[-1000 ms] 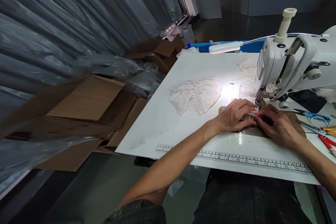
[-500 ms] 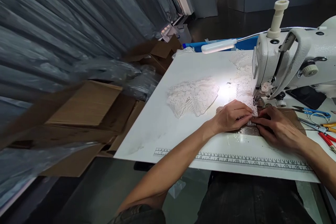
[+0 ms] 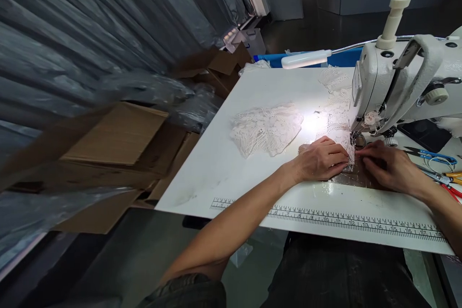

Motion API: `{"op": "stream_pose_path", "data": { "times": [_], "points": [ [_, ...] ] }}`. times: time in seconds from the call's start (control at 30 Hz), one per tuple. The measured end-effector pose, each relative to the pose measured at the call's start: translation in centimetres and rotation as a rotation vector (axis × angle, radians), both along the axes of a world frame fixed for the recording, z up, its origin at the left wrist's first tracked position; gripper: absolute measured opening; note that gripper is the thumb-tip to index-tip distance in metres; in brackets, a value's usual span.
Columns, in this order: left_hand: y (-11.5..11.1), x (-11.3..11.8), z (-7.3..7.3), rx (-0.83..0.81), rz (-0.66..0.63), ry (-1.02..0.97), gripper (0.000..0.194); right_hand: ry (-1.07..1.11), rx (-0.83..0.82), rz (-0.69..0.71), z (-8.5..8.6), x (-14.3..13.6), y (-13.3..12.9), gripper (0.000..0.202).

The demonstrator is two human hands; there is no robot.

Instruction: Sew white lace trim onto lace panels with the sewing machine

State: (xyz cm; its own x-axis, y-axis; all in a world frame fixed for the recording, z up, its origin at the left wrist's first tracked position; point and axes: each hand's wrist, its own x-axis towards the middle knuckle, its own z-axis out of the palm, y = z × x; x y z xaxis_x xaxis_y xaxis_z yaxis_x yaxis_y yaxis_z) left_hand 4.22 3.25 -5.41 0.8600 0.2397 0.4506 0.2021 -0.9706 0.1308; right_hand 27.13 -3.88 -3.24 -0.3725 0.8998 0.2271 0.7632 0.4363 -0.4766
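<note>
A strip of white lace (image 3: 334,120) runs under the presser foot of the white sewing machine (image 3: 397,77). My left hand (image 3: 323,160) lies across the near end of this lace, its fingers curled over and holding it against the brown machine plate (image 3: 355,178). Just right of the needle area is my right hand (image 3: 391,166), thumb and forefinger pinched by the lace's right edge. What sits in that pinch is too small to tell. A separate gathered lace piece (image 3: 267,130) rests on the white table, left of my hands.
A lit lamp (image 3: 306,59) reaches over the table. Blue-handled scissors (image 3: 438,155), orange- and red-handled tools (image 3: 449,178) and a dark phone (image 3: 426,134) lie on the right. A printed ruler (image 3: 325,216) follows the front edge. Cardboard boxes (image 3: 119,132) stand left.
My right hand has drawn slightly right and away from my left fingers, opening a gap at the lace edge. My left hand stays on the lace. The view has shifted a little.
</note>
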Motion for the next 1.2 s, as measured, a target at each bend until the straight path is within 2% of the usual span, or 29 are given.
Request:
{"op": "stream_pose_path", "data": {
  "times": [0.1,0.2,0.33,0.4,0.5,0.7,0.83,0.97,1.2],
  "points": [
    [0.0,-0.1,0.2,0.051,-0.022,0.050,0.024,-0.085,-0.078,-0.080,0.5,0.5,1.2,0.034],
    [-0.1,-0.1,0.2,0.129,-0.022,0.041,0.025,-0.074,-0.058,-0.105,-0.1,0.7,1.3,0.036],
    [-0.2,0.0,0.0,0.268,-0.032,-0.047,0.025,-0.036,0.084,0.002,-1.6,0.8,0.3,0.037],
    [-0.2,0.0,0.0,0.305,-0.025,-0.026,0.025,-0.060,0.133,0.056,-2.2,0.9,0.0,0.036],
    [-0.2,0.0,0.1,0.321,-0.033,0.005,0.025,-0.095,0.162,0.066,-2.6,1.1,0.0,0.036],
    [-0.6,-0.1,0.3,0.257,-0.036,0.047,0.028,-0.084,0.199,0.086,-2.8,0.9,0.1,0.036],
    [-1.0,-0.4,0.8,0.131,-0.051,0.026,0.024,-0.097,0.144,0.056,-2.7,0.8,-0.1,0.036],
    [-1.3,-0.6,1.1,0.083,-0.057,0.054,0.023,-0.094,0.118,0.043,-2.6,0.9,-0.2,0.036],
    [-1.9,-0.3,2.0,0.063,-0.009,0.245,0.024,-0.142,0.134,0.097,-1.8,0.8,-0.2,0.034]
  ]
}}
